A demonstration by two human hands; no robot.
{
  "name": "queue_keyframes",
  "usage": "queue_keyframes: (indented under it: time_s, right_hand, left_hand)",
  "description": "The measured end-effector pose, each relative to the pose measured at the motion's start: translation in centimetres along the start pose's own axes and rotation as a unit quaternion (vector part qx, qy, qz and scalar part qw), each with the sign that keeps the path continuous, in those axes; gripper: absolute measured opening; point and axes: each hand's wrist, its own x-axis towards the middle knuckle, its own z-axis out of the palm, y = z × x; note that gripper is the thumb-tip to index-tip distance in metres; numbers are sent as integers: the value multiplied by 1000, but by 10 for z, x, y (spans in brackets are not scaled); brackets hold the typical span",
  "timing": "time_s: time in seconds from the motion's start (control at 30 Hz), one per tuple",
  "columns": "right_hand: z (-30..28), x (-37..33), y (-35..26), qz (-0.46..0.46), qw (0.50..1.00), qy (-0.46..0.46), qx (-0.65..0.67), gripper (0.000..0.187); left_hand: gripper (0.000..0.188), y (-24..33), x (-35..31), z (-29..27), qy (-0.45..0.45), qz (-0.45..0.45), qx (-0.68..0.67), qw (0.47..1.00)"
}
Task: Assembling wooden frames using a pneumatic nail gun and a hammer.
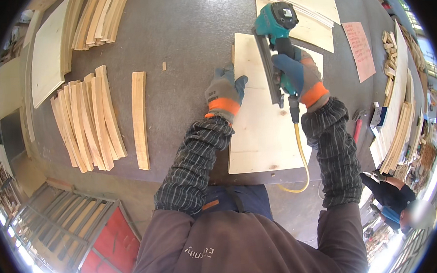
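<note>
My right hand, in a blue, grey and orange glove, grips a teal pneumatic nail gun whose yellow air hose hangs off the bench edge. The gun's long magazine rests on a pale plywood panel lying on the grey workbench. My left hand, gloved the same way, presses flat on the panel's left edge, beside a thin wooden strip along that edge. Both forearms wear dark plaid sleeves.
Several curved wooden slats lie in a fan on the bench at left, with one slat apart. More slats and plywood sheets lie at the back. A pink paper, a hammer and stacked boards sit right. Another person stands lower right.
</note>
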Motion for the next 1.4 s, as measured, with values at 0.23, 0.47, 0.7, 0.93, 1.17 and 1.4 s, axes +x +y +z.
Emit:
queue_keyframes:
  time_s: [0.23,0.47,0.7,0.93,1.17,1.4]
  right_hand:
    - [-7,42,-15,57,991,-42,-116,22]
    - [-14,28,-17,38,998,29,-29,25]
    - [2,-24,1,29,993,-47,100,21]
    - [22,-27,32,51,988,-65,128,23]
    - [24,-35,26,44,991,-57,113,18]
    - [33,-64,40,70,995,-15,63,28]
  left_hand:
    - [46,1,0,1,-17,-9,-20,1000]
    - [45,2,0,0,-32,-20,-25,999]
    - [47,1,1,5,-6,-36,0,999]
    - [48,1,0,4,-11,-13,-17,1000]
    - [47,-2,0,6,3,-8,-27,1000]
    - [48,-3,-7,-3,4,-32,30,999]
